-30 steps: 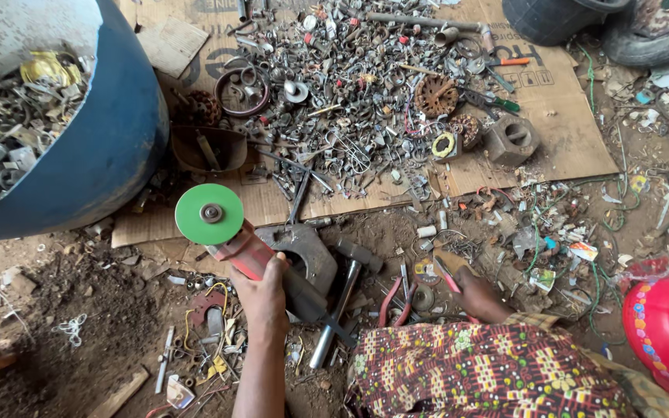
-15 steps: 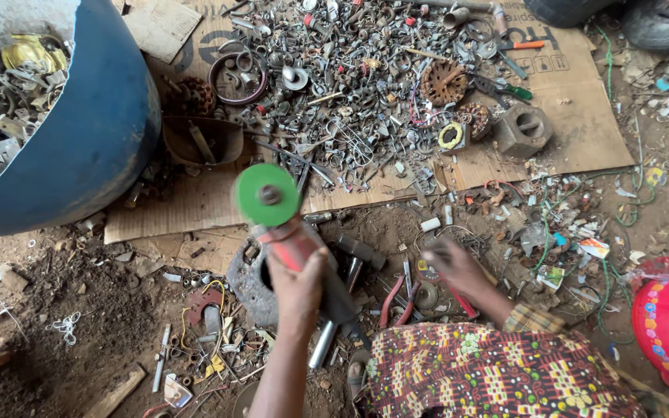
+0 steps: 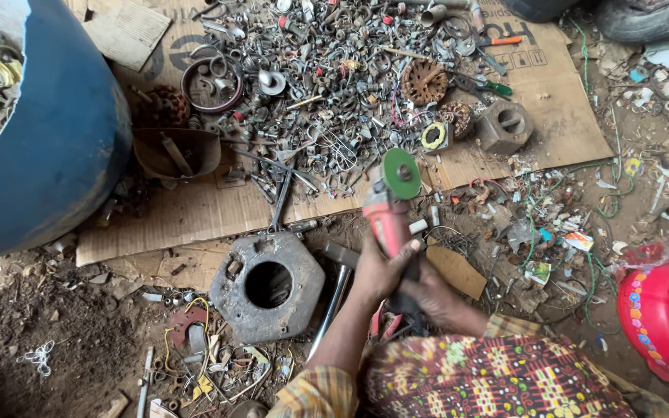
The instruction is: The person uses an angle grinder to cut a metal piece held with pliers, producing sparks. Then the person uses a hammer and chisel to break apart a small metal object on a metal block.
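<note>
Two hands hold one tool here. From the left we pass the blue drum (image 3: 48,147), the cardboard sheet (image 3: 187,213) and the hexagonal metal plate (image 3: 269,286) with its round hole, lying flat on the dirt. Our left hand (image 3: 381,271) is clenched round the red grinder (image 3: 389,220), its green disc (image 3: 401,173) raised over the cardboard's edge; our right hand (image 3: 427,294) grasps the grinder's rear. We judge the grinder is being readied; the next move calls for a steady two-handed grip. Scrap (image 3: 334,93) crowds ahead; open dirt lies low left, the red bucket (image 3: 663,317) right.
</note>
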